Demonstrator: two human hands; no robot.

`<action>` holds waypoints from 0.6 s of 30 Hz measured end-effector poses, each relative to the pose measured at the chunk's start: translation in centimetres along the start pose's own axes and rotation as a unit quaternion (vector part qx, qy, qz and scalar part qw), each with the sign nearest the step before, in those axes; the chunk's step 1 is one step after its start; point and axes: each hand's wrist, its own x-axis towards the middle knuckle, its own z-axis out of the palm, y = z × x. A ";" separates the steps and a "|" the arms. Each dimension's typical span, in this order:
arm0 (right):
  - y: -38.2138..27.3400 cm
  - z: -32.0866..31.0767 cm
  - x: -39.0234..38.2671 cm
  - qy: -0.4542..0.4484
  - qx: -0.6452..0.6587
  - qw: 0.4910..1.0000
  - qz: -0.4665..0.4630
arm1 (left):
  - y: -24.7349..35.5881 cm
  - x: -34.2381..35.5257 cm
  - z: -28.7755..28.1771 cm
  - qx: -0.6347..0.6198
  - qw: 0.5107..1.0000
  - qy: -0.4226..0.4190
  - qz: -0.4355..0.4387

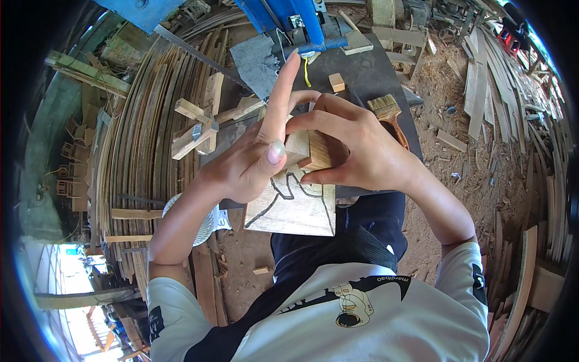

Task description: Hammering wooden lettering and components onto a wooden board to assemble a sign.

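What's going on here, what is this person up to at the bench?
A person holds a small wooden block with both hands over a flat wooden board that has a dark outline drawn on it. The left hand has its index finger raised; the right hand grips the block. A paintbrush lies on the dark worktable.

Both hands are covering the wooden board's (294, 208) top edge and most of the small block (315, 152).
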 end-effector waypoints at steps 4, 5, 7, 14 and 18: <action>0.2 0.4 -0.3 0.000 0.015 1.000 -0.016 | 0.2 -0.1 -0.1 0.064 0.997 -0.032 0.019; 0.2 0.5 -0.3 -0.001 0.017 1.000 -0.016 | 0.3 -0.3 0.0 0.064 0.997 -0.031 0.017; 0.2 0.6 -0.4 0.002 0.009 0.999 -0.030 | 0.4 -0.5 0.1 0.085 0.996 -0.039 -0.005; 0.8 1.8 -1.6 -0.009 -0.022 0.999 0.033 | 1.8 -1.1 0.3 0.026 0.999 0.003 -0.023; 2.0 3.8 -3.5 -0.001 -0.089 0.993 0.073 | 1.0 -4.4 -0.4 0.125 0.979 0.152 -0.053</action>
